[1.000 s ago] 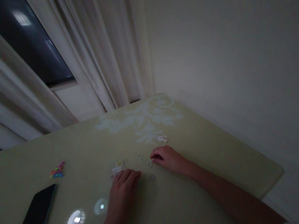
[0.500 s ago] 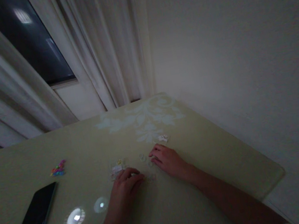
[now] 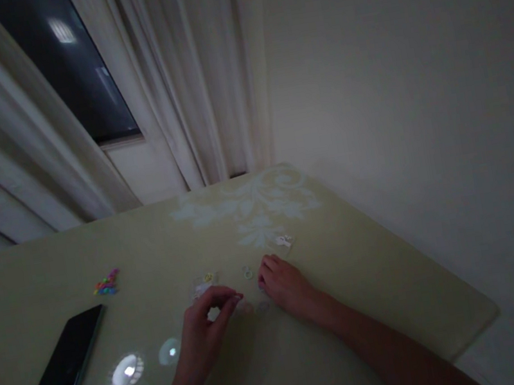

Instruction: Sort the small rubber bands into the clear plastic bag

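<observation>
My left hand [image 3: 204,324] is raised a little over the table, thumb and forefinger pinched on something too small to make out. My right hand [image 3: 287,284] rests on the tabletop with its fingers curled and closed; whatever is in them is hidden. Between the two hands, faint pale rings [image 3: 262,307] lie on the surface. Slightly farther off are small light-green rings [image 3: 247,272]. Behind my left fingers sits a clear packet [image 3: 200,288], partly covered, with a yellow ring-like piece [image 3: 208,277] at its far edge.
A small clear packet with a white piece [image 3: 285,241] lies beyond my right hand. To the left are a pile of colourful small pieces [image 3: 106,284] and a black phone [image 3: 63,366]. The pale table [image 3: 373,278] meets the wall on the right; curtains [image 3: 182,87] hang behind.
My left hand has lifted slightly and its thumb and forefinger now form a rounder pinch. My right fingers have curled in more. The view has shifted slightly.
</observation>
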{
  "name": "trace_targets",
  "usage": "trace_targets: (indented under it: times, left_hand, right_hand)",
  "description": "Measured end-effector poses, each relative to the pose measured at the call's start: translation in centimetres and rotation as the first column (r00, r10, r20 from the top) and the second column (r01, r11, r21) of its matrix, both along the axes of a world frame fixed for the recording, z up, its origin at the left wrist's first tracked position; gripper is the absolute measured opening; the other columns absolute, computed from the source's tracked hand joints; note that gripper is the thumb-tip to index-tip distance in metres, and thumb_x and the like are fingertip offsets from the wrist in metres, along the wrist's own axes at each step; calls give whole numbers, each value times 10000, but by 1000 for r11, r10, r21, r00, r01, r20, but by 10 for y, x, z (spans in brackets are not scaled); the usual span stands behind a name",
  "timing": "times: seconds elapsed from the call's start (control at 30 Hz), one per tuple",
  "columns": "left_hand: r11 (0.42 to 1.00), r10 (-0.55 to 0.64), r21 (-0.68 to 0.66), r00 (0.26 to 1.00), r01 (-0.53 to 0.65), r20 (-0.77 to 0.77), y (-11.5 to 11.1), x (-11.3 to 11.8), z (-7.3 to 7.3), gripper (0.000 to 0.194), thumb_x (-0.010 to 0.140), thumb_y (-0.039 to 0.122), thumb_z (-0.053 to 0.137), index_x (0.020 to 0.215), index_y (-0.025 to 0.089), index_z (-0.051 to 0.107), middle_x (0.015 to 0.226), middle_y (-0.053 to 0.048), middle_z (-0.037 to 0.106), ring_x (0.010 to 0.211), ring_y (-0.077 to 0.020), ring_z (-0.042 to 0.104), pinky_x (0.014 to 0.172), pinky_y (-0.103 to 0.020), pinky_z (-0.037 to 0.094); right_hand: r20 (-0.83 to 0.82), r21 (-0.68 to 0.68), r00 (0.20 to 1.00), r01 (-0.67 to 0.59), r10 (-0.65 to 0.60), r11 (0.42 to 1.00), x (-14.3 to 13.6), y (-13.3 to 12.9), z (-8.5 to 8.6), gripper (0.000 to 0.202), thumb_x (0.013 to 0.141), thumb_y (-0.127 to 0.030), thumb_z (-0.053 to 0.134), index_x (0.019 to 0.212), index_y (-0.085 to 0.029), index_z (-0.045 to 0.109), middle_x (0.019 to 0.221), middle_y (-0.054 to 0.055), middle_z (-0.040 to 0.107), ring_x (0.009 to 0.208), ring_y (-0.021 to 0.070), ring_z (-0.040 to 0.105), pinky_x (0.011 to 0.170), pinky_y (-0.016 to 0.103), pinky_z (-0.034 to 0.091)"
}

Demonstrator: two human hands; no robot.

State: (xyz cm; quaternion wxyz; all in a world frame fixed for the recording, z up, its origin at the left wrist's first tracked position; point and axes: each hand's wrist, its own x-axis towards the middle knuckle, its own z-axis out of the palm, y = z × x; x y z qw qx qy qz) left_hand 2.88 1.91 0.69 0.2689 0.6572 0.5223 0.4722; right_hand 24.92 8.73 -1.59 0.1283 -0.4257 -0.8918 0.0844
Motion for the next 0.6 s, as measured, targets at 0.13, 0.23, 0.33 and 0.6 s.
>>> trace_targets:
  times: [0.13,0.23,0.33,0.6]
  left_hand:
    - [1000,13,9,1000,-13,0,0,0,-3,140,892,342,734,832,221,769,798,-23,771,730,-183,707,691,-281,544]
    - [1000,20,10,999,-21,43,0,0,-6,201,873,361,762,758,207,701,716,1,697,672,-162,647,652,-263,523]
    - [1000,0,8,996,-1,87,0,2,-8,245,862,365,784,725,204,660,679,17,648,646,-149,617,633,-250,514]
    - [986,-129,115,990,122,54,5,0,-9,207,907,345,768,1090,264,820,861,-39,758,754,-176,696,716,-288,573]
  right_hand:
    - [-213,-137,977,-26,-4,990,0,-4,5,77,1021,-151,599,973,-152,659,1062,109,636,1057,247,580,955,380,483]
    - [-513,-281,856,-104,-58,954,-4,-10,16,72,1027,-184,603,956,-178,616,1004,45,609,953,183,586,871,302,479]
    - [-657,-340,747,-176,-99,924,-9,-18,26,102,1031,-217,582,933,-190,596,913,7,581,856,157,561,797,273,451]
    - [-722,-447,670,-256,-176,857,-16,-28,28,193,974,-374,654,916,-190,655,843,-11,573,746,136,520,685,254,409]
